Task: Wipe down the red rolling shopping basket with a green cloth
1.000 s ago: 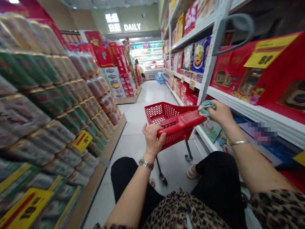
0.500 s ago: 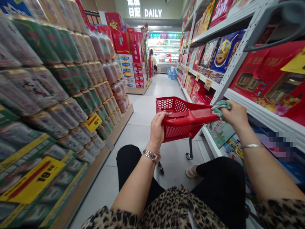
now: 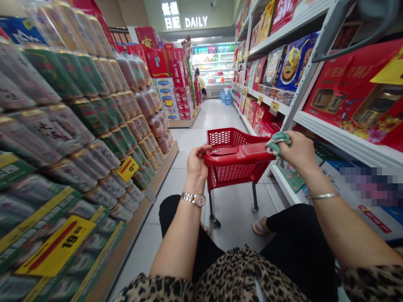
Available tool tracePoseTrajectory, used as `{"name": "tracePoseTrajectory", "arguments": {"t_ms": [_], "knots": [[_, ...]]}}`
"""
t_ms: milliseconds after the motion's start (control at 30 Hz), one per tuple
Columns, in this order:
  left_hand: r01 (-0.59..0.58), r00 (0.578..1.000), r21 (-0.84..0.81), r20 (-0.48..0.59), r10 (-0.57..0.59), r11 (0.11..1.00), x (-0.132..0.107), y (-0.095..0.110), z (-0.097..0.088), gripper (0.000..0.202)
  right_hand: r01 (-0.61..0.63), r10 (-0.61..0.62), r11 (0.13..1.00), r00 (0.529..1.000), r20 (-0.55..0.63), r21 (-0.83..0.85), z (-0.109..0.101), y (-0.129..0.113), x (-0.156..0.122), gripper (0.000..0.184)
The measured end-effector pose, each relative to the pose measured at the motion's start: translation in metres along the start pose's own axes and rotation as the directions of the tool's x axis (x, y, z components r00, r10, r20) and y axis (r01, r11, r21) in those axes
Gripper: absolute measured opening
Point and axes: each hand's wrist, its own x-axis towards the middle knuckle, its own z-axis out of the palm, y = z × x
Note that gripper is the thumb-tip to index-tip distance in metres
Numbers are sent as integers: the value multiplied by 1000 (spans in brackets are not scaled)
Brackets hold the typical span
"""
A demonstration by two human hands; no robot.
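Observation:
A red plastic shopping cart with a perforated basket and dark legs on casters stands on the floor in front of my knees. My left hand is at the left corner of its near rim, fingers curled over the edge. In my right hand is a crumpled green-and-white cloth, bunched under the fingers and against the right end of the cart's handle bar. The palm hides part of the cloth.
Stacked packs of cans with yellow price signs rise close on the left. White shelves with boxed goods run along the right. Down the tiled aisle are water bottles, a person and a lit cooler.
My right hand and the cloth have moved left along the handle. My left hand has shifted slightly left at the cart's corner, and the cart has turned a little.

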Motion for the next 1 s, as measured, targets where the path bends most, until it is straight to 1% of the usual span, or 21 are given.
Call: {"name": "tracePoseTrajectory", "arguments": {"t_ms": [100,233,400,667,800,900,1000], "knots": [[2,1000,-1,-11,-2,1000,6,7,-5,9,20,-20,999,1000,14,31,1,-14,-3,18],[-6,998,-1,-56,6,1000,9,12,-11,11,96,-104,990,991,83,104,-1,-44,-9,18],[7,1000,21,-20,-7,1000,10,15,-14,12,202,-230,961,963,142,189,3,-85,-16,17],[31,998,35,-51,-29,999,7,16,-12,16,295,-331,939,915,230,177,10,-131,-25,15],[21,999,35,-44,-19,999,10,16,-16,15,319,-358,931,893,272,178,14,-147,-29,16],[27,998,37,-51,-25,999,13,17,-19,13,307,-348,935,892,289,180,15,-153,-29,16],[63,995,13,-81,-62,998,11,20,-17,14,295,-336,939,892,303,176,16,-155,-28,17]]}}
